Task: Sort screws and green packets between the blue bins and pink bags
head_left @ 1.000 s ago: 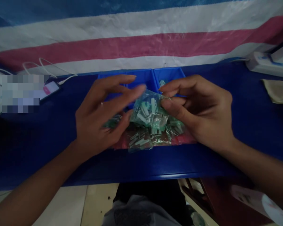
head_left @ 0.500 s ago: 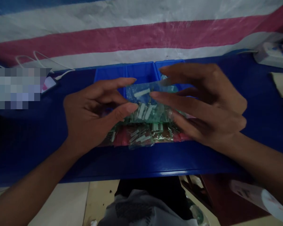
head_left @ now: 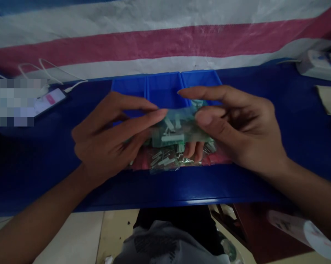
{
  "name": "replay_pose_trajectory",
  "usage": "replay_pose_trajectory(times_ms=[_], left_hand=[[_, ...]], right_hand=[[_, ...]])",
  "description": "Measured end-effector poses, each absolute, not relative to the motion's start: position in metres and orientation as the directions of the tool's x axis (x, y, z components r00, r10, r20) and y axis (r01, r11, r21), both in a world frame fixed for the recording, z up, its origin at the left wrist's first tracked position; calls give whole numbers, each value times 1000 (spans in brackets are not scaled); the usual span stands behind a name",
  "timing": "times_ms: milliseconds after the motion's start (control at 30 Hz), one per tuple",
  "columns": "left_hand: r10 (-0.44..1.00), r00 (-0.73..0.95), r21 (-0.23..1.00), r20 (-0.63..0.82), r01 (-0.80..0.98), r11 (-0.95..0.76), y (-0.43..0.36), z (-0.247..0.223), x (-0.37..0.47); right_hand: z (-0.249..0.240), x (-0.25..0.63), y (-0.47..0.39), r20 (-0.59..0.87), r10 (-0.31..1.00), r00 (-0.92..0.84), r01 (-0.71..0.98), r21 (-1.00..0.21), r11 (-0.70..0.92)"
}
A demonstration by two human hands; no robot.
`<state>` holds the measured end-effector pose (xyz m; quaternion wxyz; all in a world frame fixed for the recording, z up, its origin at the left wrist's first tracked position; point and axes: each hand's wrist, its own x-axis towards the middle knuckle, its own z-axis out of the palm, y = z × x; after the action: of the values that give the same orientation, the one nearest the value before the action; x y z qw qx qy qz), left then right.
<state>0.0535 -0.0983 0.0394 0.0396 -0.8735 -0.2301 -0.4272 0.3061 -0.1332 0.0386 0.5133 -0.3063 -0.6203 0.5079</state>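
Between my two hands a small clear plastic bag [head_left: 172, 137] is held up, with a few white strip-like pieces and thin metal bits inside. My left hand [head_left: 113, 132] pinches its left side, fingertips near the upper left corner. My right hand [head_left: 242, 132] grips the right side with the thumb in front; its index finger is stretched out above the bag. Below lie several more small bags [head_left: 163, 161] of white and metal pieces on pink-red material [head_left: 140, 159], partly hidden by my hands and the held bag.
Three blue bins [head_left: 165, 86] stand in a row behind my hands on the dark blue table [head_left: 154, 187]. At the left are a phone [head_left: 50, 102] and white cables [head_left: 74, 86]. A white power strip [head_left: 316, 64] and a beige item [head_left: 330, 99] sit at the right.
The plastic bag has turned, and its white pieces have shifted inside. My left fingers have closed onto its left side, and my right thumb has come round to the front.
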Motion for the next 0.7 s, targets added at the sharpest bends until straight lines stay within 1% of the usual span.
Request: replay_pose_trajectory(times_ms=[33,67,133,167,200,233,333,400,433,500,533,567,600,633,667,700], left_hand=[[433,499,195,751,458,-867,-100,41,55],[511,450,285,732,480,-830,-102,42,56],[640,337,459,691,479,-748,-103,43,60],[674,301,519,674,456,-723,-103,43,61],[695,292,560,657,428,-709,-103,42,63],[703,300,583,645,401,-707,-102,42,64],[678,371,585,634,344,-735,-101,39,65],[692,376,610,616,327,-722,-101,37,65],[716,361,638,598,325,-698,-101,36,65],[770,314,700,556,322,-637,-101,34,64],[789,291,724,541,317,-613,-101,34,64],[802,272,740,531,312,-596,-100,34,63],[807,259,748,530,304,-589,-99,34,63],[809,256,753,529,296,-587,-98,34,63],[809,258,756,528,291,-586,-97,35,62],[809,262,757,526,289,-586,-97,36,62]], right_hand=[[38,307,-133,374,887,-269,-86,-927,365],[38,308,-133,453,857,-246,0,-884,468],[36,309,-132,620,756,-210,203,-729,654],[35,309,-132,668,718,-193,277,-665,693],[33,309,-132,685,707,-175,315,-642,699],[32,308,-132,672,725,-152,325,-659,678],[30,304,-130,589,802,-104,244,-766,594],[29,307,-123,588,804,-89,190,-782,593],[29,312,-117,609,791,-66,191,-770,609],[28,329,-100,655,755,-8,279,-724,631],[27,341,-89,674,739,18,371,-691,621],[26,353,-79,663,749,16,456,-671,584],[23,366,-69,642,767,-9,527,-649,549],[20,377,-60,597,798,-75,611,-605,510],[16,387,-52,558,816,-151,680,-540,495],[12,394,-47,551,815,-179,701,-510,499]])
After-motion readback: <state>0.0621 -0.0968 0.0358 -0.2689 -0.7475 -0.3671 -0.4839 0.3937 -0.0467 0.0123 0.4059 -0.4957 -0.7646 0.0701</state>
